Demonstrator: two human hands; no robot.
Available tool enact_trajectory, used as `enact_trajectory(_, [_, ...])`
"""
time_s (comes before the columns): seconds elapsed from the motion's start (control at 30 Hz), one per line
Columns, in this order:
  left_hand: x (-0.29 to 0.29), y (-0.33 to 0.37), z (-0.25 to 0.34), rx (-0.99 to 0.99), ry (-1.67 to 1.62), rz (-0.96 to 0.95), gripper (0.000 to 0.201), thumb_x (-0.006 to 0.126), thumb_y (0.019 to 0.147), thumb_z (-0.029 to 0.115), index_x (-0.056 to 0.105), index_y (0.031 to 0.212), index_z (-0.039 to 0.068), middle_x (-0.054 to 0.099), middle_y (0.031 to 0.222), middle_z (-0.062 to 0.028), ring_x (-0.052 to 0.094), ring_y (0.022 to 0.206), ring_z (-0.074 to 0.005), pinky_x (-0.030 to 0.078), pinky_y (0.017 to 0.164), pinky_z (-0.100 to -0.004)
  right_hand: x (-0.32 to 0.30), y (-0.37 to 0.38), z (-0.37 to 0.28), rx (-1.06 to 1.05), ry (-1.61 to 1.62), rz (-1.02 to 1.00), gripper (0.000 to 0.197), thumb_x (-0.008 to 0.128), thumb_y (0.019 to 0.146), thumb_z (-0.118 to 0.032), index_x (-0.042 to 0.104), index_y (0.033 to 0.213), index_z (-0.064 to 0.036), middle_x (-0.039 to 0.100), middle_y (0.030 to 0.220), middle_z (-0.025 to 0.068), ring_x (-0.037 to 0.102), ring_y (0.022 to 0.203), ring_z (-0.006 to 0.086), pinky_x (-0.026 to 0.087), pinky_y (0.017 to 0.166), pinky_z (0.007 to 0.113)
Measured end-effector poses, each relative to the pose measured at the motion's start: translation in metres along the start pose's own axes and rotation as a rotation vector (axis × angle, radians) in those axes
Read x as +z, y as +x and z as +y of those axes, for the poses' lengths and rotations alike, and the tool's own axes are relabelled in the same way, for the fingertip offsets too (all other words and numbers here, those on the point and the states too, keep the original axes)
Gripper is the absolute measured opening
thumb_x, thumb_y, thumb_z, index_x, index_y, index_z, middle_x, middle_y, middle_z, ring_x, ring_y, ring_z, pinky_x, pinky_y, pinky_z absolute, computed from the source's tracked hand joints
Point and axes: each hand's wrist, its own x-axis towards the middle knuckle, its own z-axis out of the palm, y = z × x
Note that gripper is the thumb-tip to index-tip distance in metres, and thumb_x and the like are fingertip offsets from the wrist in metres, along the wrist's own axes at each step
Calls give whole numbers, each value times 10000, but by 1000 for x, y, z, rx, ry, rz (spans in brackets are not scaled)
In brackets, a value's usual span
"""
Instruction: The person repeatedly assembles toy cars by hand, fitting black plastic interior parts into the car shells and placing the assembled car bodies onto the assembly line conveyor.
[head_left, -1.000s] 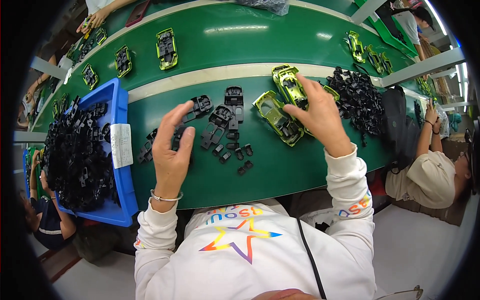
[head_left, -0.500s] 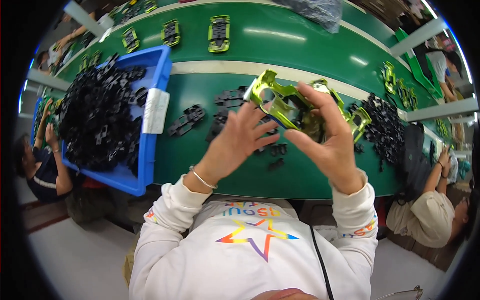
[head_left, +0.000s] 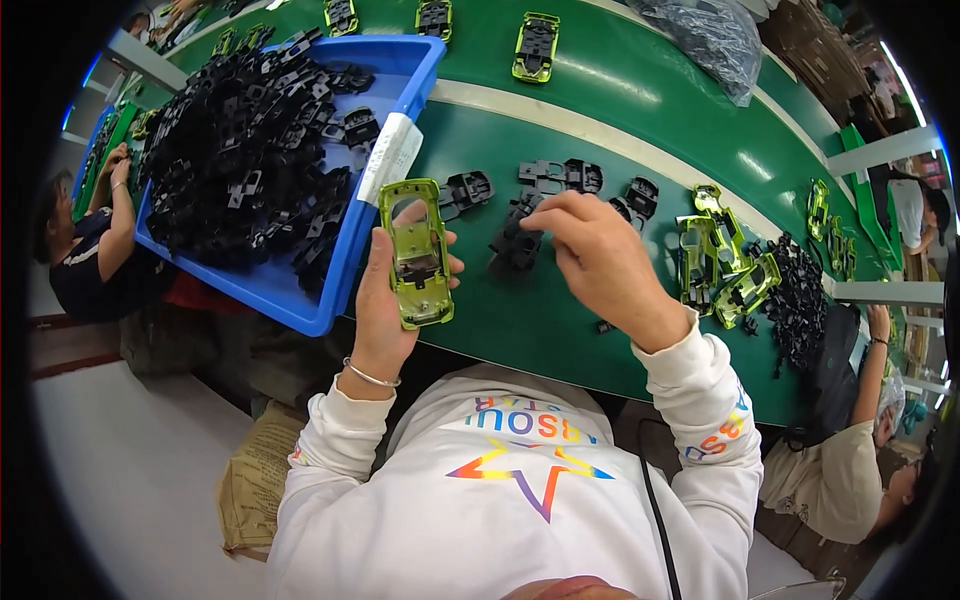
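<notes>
A translucent yellow-green toy car body shell [head_left: 420, 290] stands upright in my left hand [head_left: 378, 315], its hollow inside facing me. The thumb lies along one side and the fingertips wrap round the other. My right hand [head_left: 610, 270] is over the table, thumb and bent forefinger apart, with nothing seen between them. Its fingertips are beside a black toy car chassis [head_left: 517, 235]; whether they touch it I cannot tell. More black chassis [head_left: 466, 192] lie around it, one [head_left: 638, 200] partly behind my right hand.
A blue bin [head_left: 345, 270] heaped with black chassis stands at the left. On the right lie several green shells [head_left: 700, 255] and a pile of small black parts [head_left: 800, 300]. Assembled green-and-black pieces [head_left: 536, 48] rest on the far strip, near a clear plastic bag [head_left: 705, 40]. Other people sit at both sides.
My left hand now holds a green shell, to the left beside the bin. The right hand, earlier at the shell, is now empty near the black chassis. More green shells show on the right. The view has shifted.
</notes>
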Motion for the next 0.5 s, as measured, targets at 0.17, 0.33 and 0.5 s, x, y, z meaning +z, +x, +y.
enact_trajectory(0.17, [5,15,-15,-23,-8,173,595,367,1070,514,430,1462,71,636,1203,-154,664,1044,-242,581,829,-352,15,11,-21,-163,-268,-173,440,660,779,26,649,1201,-98,596,1170,73,605,990,302,486,838,405])
enact_trajectory(0.33, [18,33,-18,-55,-96,49,565,357,1074,510,461,1419,75,648,1170,-141,685,979,-237,580,814,-348,8,14,-7,-78,-248,-239,400,738,760,-18,609,1134,-75,571,1127,92,627,932,292,480,809,362])
enact_trajectory(0.5, [21,51,-18,-145,-239,24,567,336,1074,522,518,1380,81,666,1146,-145,693,962,-264,572,826,-367,-23,17,1,-126,-301,-223,339,755,777,-47,612,1080,-99,631,1036,58,614,863,303,475,723,377])
